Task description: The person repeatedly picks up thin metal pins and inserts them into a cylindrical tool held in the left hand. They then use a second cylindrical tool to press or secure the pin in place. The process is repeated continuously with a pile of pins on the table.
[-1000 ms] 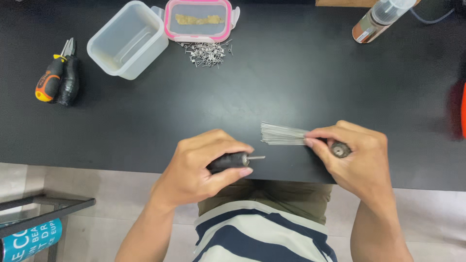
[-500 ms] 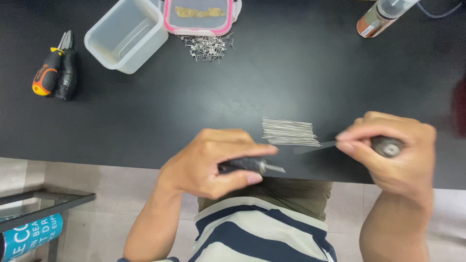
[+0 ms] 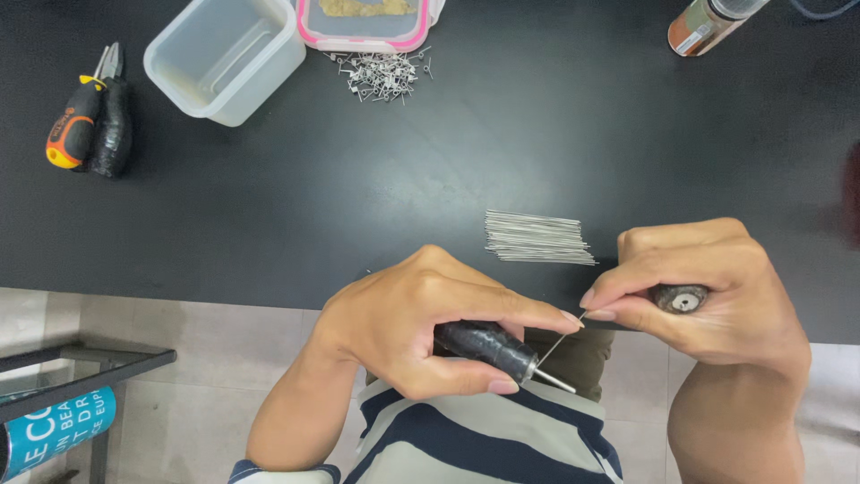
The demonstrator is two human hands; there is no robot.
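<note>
I see a black tabletop point(image 3: 555, 134) filling most of the view, w/ the person's striped shirt point(image 3: 484, 444) at bottom edge. Top left sits a clear plastic tub point(image 3: 224, 56); next to it, top centre, a pink-rimmed lidded box point(image 3: 363, 22), cut off by the frame. Far left: pliers w/ orange-black handle point(image 3: 73, 121) lying beside a black-handled tool point(image 3: 112, 134). Top right, an orange-brown can point(image 3: 703, 25) on its side, partly out of frame.

Left hand point(image 3: 421, 327) is wrapped tight around a black-handled pin tool point(image 3: 488, 345), thumb under, index stretched along the top; metal tip points right. Right hand point(image 3: 708, 291) is curled closed, thumb + index pinching 1 thin wire point(image 3: 560, 342) that slants down to the tool's tip; a dark round-ended grip point(image 3: 679, 298) is tucked in its palm. Both are at the table's near edge.

Just behind the hands lies a bundle of straight wires point(image 3: 536, 237). Smallest: a heap of bent wire bits point(image 3: 381, 73) just below the pink box.
</note>
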